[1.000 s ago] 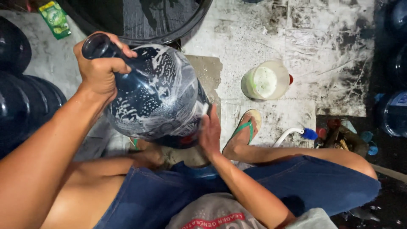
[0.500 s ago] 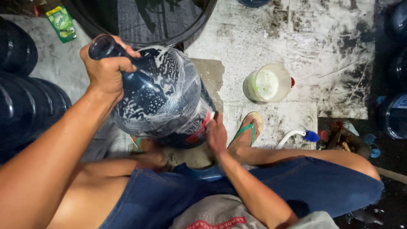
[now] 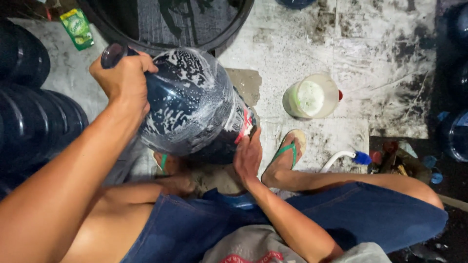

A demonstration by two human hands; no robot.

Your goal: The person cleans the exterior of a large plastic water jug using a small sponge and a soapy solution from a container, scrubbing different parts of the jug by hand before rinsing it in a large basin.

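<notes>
Suds coat the inside of the big blue water bottle [image 3: 195, 104] you hold tilted on its side, so by the look of it you are in the washing step, swilling soapy water around the walls. Your left hand [image 3: 124, 80] is clenched around the bottle's neck, with the open mouth poking out just past your knuckles toward the dark tub [image 3: 229, 29] beyond. Your right hand [image 3: 248, 156] lies flat and spread against the bottle's base, cupping it from below rather than gripping; the red and white label band sits just above those fingers. The bottle hangs between your two hands, over your knees and the wet concrete floor [image 3: 341, 53], not resting on anything that can be seen.

Just beyond your right hand, past your foot in the green sandal [image 3: 287, 151], stands a pale plastic jug [image 3: 312, 97] with a whitish liquid in it. A white hose with a blue end [image 3: 358, 157] lies further out on that side. Outside your left forearm, more dark blue bottles [image 3: 29, 112] are stacked, and a green sachet [image 3: 77, 27] lies beyond them.

Judging from the foam, the next move calls for a firm hold at the neck and steady support under the base while you turn or tip the load, since wet plastic could slip.
</notes>
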